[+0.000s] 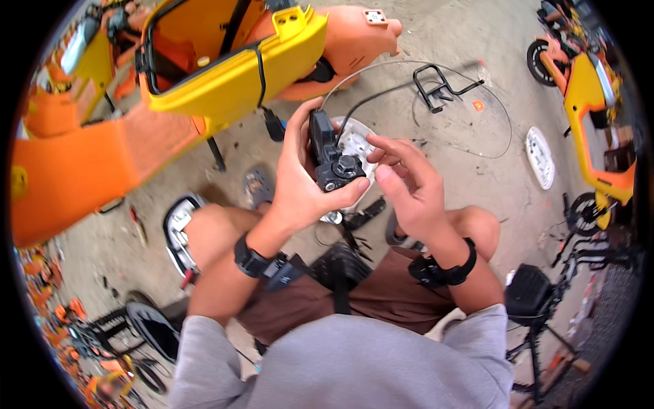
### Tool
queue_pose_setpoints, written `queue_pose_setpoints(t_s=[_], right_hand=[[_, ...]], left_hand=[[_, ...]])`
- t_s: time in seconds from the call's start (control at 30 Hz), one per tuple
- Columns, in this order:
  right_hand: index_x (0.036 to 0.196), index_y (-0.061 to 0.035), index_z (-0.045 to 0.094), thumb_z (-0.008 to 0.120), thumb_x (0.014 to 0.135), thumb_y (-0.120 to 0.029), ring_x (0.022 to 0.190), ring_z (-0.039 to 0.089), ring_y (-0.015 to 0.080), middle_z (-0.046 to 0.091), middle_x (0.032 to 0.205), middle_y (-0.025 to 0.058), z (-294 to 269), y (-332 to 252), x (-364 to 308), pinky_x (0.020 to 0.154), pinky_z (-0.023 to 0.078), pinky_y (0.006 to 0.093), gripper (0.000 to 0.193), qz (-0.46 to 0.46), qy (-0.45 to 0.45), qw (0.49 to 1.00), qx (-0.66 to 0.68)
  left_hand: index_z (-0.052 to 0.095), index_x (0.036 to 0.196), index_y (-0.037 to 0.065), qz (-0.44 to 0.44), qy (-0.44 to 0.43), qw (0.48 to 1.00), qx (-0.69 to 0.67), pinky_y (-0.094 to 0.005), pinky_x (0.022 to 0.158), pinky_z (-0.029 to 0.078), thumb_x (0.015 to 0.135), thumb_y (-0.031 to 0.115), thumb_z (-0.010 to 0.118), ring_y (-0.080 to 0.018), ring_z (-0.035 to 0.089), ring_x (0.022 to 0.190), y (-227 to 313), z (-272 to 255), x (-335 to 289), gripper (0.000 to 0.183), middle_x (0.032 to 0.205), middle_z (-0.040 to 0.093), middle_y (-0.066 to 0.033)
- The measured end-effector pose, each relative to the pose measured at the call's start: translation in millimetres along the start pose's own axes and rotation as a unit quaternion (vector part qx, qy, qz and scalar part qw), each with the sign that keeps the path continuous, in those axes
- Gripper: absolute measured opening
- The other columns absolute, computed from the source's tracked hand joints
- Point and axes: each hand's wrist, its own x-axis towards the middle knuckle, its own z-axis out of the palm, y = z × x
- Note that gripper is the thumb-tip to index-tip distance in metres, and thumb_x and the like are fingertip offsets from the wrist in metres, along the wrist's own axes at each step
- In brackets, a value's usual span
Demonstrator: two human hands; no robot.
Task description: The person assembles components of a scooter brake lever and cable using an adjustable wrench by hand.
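My left hand [298, 174] is wrapped round a black device [334, 160] with a large bolt head near its lower end, held up in front of my knees. From its upper part a black cable [371, 99] leads away to the right, and a thin wire loops over the floor. Just right of the device, my right hand [412, 184] hovers with bent, parted fingers and nothing visible in it. Partly hidden behind the device lies a white shell piece [355, 138]. Black parts [366, 215] sit on the floor between my feet.
An orange and yellow scooter [245, 85] fills the upper left, and another scooter [590, 116] stands at the right. On the concrete lie a bent black metal bracket [430, 90], a white oval panel [539, 158] and a screwdriver-like tool [139, 226]. Several orange parts crowd the left rim.
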Motion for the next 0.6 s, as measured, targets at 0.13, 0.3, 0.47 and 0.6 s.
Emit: queue_pose_setpoints(t_s=[0.13,0.3,0.47,0.6], right_hand=[[0.121,-0.0009,0.062,0.057,0.097,-0.019,0.087,0.06,0.01,0.064,0.099,0.0057,3.6,2.7,9.2,0.073,0.048,0.0257,0.03,0.158,-0.038,0.975,0.149],[0.106,0.0025,0.061,0.063,0.095,-0.023,0.085,0.06,0.0098,0.066,0.095,0.0054,12.2,3.3,-0.4,0.077,0.049,0.0261,0.028,0.202,-0.069,0.963,0.165],[0.104,0.0035,0.06,0.067,0.092,-0.024,0.082,0.06,0.0099,0.065,0.091,0.0056,13.8,13.1,-13.0,0.073,0.05,0.027,0.03,0.198,-0.11,0.968,0.111],[0.105,0.0027,0.058,0.063,0.095,-0.022,0.075,0.057,0.0101,0.063,0.086,0.0052,10.2,19.1,-12.3,0.068,0.048,0.028,0.027,0.197,-0.098,0.972,0.079]], left_hand=[[0.027,0.145,0.003,-0.04,0.013,0.997,-0.061,-0.0316,0.095,0.043,0.066,0.021,0.086,-0.0193,0.054,0.106,8.7,-1.5,13.3,0.1,0.116,0.05,-0.0131],[0.029,0.144,0.002,-0.073,0.059,0.988,-0.119,-0.0297,0.063,0.05,0.075,0.018,0.076,-0.0173,0.058,0.082,-2.5,4.2,22.6,0.085,0.115,0.051,-0.0182],[0.035,0.136,-0.001,-0.111,0.089,0.978,-0.152,-0.0266,0.071,0.051,0.076,0.014,0.08,-0.0139,0.058,0.087,-2.8,12.8,28.4,0.076,0.108,0.055,-0.0115],[0.039,0.13,-0.003,-0.141,0.122,0.977,-0.105,-0.0265,0.073,0.05,0.074,0.016,0.082,-0.0127,0.058,0.084,-3.0,19.1,37.0,0.073,0.103,0.055,-0.0075]])
